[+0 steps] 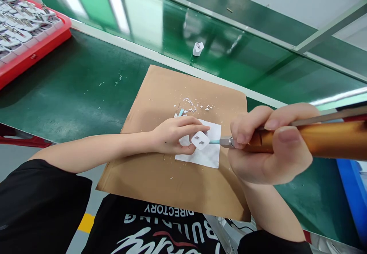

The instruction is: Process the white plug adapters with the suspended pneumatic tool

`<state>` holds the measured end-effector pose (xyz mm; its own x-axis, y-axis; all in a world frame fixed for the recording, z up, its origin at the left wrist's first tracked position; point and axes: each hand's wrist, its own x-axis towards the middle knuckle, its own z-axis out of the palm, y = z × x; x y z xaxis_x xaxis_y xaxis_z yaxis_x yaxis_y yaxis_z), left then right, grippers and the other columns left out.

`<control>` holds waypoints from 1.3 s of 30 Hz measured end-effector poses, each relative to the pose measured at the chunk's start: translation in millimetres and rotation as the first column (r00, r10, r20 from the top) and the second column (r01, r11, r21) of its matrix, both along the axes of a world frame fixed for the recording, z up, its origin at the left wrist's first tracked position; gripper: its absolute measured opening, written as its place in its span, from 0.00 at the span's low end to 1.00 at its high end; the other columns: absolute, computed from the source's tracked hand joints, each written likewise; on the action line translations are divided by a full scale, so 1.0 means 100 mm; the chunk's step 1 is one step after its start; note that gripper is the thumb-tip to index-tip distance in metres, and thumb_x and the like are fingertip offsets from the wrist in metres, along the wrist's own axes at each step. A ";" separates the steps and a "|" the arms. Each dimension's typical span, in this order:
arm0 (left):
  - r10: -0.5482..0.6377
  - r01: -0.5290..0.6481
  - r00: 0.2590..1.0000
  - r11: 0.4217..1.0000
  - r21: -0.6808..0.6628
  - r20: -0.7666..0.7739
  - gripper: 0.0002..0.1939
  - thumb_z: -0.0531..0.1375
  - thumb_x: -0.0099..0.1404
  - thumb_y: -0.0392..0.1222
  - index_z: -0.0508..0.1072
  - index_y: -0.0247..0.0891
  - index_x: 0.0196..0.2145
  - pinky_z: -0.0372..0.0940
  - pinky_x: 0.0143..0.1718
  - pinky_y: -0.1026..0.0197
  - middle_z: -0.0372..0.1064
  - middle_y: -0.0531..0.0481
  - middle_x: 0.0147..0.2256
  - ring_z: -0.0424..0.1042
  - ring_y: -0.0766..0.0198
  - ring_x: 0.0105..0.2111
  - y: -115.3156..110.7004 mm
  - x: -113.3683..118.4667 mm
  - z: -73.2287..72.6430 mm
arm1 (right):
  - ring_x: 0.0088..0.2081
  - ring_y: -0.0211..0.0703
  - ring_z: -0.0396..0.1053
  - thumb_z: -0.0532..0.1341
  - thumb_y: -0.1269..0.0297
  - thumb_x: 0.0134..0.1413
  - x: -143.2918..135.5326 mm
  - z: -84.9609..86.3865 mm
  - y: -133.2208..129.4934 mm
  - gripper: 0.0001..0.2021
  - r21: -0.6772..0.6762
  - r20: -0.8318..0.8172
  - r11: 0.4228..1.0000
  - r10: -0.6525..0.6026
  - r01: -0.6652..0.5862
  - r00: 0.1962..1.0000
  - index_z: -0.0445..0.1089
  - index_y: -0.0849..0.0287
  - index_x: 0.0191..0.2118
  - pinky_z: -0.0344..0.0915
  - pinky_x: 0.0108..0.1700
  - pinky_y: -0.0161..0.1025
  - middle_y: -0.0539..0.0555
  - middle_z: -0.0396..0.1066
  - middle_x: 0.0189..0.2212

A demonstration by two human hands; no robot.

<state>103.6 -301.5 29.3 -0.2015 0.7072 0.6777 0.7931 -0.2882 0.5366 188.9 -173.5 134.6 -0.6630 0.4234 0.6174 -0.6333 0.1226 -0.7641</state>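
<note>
Between the fingers and thumb of my left hand (173, 135) is a white plug adapter (200, 140), its two-pronged face turned up. My right hand (269, 147) grips a tool with a thick orange-gold handle (329, 137) and a metal collar. A pale blue tip (214, 142) sticks out of that collar and reaches the adapter's right side; whether it touches is hard to tell. Beneath lies a white paper sheet (209, 160) on a piece of brown cardboard (160, 89). White shavings (190, 107) are scattered just beyond my left hand.
A red tray (57, 32) full of white adapters with metal prongs stands at the far left on the green table (71, 93). Another white adapter (197, 49) stands beyond the cardboard. A blue bin (348, 193) is at the right edge.
</note>
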 end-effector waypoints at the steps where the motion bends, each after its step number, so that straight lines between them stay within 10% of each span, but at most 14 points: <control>1: 0.006 -0.006 1.000 1.000 0.008 -0.001 0.27 0.57 0.56 0.34 0.65 0.39 0.54 0.70 0.39 0.63 0.71 0.46 0.42 0.72 0.64 0.39 0.00 0.00 0.00 | 0.12 0.32 0.56 0.62 0.64 0.50 0.00 -0.01 0.01 0.10 0.001 0.011 1.000 -0.003 0.003 1.000 0.61 0.57 0.23 0.47 0.10 0.32 0.43 0.51 0.13; 39: 0.003 0.001 0.999 0.996 -0.084 0.043 0.24 0.57 0.56 0.34 0.68 0.39 0.52 0.71 0.41 0.62 0.71 0.45 0.45 0.73 0.63 0.41 -0.02 -0.01 -0.01 | 0.09 0.31 0.52 0.63 0.67 0.48 -0.05 -0.05 -0.01 0.03 -0.073 -0.074 0.997 0.018 -0.023 0.997 0.70 0.58 0.27 0.44 0.08 0.32 0.44 0.59 0.12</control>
<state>102.9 -303.1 28.4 -0.2300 0.7611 0.6065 0.7687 -0.2401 0.5928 183.8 -174.7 129.8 -0.6264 0.4563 0.6320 -0.6895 0.0538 -0.7223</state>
